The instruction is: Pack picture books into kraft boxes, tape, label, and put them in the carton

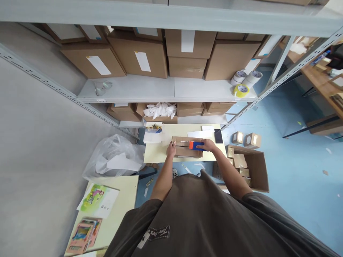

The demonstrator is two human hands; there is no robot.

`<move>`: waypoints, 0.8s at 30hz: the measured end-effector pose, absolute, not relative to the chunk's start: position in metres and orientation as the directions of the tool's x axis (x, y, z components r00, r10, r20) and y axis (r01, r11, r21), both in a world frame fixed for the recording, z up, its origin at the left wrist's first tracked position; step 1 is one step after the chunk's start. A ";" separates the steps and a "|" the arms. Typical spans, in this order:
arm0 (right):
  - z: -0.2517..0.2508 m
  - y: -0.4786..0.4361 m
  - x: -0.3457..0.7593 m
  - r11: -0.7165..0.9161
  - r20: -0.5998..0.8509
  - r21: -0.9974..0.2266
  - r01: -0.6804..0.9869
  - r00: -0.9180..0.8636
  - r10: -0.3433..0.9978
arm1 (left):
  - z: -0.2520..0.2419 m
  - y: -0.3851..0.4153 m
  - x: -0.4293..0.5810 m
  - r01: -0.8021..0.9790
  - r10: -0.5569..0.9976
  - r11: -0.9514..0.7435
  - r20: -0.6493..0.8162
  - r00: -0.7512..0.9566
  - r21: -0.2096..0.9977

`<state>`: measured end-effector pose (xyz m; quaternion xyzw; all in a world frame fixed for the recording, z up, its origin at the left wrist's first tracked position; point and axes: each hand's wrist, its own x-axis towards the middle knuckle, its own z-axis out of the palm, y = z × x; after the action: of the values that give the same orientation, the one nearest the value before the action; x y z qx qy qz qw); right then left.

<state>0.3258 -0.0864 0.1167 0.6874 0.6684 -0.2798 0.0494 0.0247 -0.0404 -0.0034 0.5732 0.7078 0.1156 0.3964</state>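
Note:
A flat brown cardboard box (187, 151) lies on a small pale yellow table (155, 153). My left hand (170, 149) presses against the box's left end, fingers curled on its edge. My right hand (208, 145) is closed round a blue and orange tape dispenser (195, 145) that rests on the box's top, near its right side. A strip of tape runs along the top of the box. Both forearms reach forward from my grey shirt.
A black phone (218, 136) and papers (200, 134) lie on the table's far side. An open carton of small boxes (248, 166) stands on the blue floor to the right. A clear plastic bag (114, 157) sits to the left. Metal shelves (171, 89) hold cartons and tape rolls (245, 82).

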 end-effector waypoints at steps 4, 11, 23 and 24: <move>0.117 -0.086 0.320 -0.116 -0.478 -0.249 0.962 -0.018 0.878 | -0.002 -0.041 0.025 0.735 0.900 0.320 -0.433 -0.040 0.598; 0.123 -0.089 0.319 -0.117 -0.494 -0.229 0.966 -0.012 0.870 | 0.000 -0.041 0.026 0.774 0.895 0.333 -0.438 -0.081 0.538; 0.134 -0.150 0.444 -0.264 -0.513 -0.206 0.942 0.126 0.849 | 0.009 -0.039 0.026 0.797 0.893 0.317 -0.444 -0.070 0.514; 0.134 -0.157 0.455 -0.290 -0.519 -0.211 0.933 0.145 0.842 | 0.009 -0.038 0.027 0.796 0.896 0.310 -0.439 -0.061 0.521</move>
<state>0.4552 -0.1574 0.1337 0.7522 0.5901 -0.2819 0.0807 0.0269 -0.0385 0.0093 0.5833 0.7251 0.0702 0.3591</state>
